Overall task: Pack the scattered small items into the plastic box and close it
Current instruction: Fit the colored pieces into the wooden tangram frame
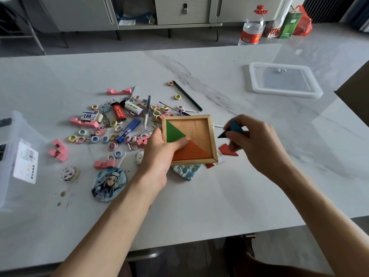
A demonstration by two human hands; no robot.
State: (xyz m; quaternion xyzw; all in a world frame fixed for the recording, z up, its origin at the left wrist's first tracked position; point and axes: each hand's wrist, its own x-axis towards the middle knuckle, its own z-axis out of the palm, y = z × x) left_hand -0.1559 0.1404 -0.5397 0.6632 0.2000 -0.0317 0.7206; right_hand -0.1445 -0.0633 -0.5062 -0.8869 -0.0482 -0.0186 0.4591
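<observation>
My left hand [159, 152] grips the near-left corner of a wooden tangram tray [199, 126], thumb pressing on the green triangle [173, 132] and orange triangle [191, 150] inside it. Just right of the tray, my right hand [253, 140] pinches a blue tangram piece [233, 128] above the table. A red piece [226, 149] lies beside the tray. Scattered small items lie to the left: pastel rings [95, 139], pink blocks [59, 149], a red lighter [118, 111], pens [146, 112], a round badge [108, 183]. The clear plastic box [12, 156] stands at the far left, its lid [283, 79] at the far right.
A black pencil [186, 95] lies behind the tray. A patterned card [186, 170] sticks out from under the tray. A water bottle [252, 27] and bags [289, 23] stand at the table's far edge. The table's near edge runs below my forearms.
</observation>
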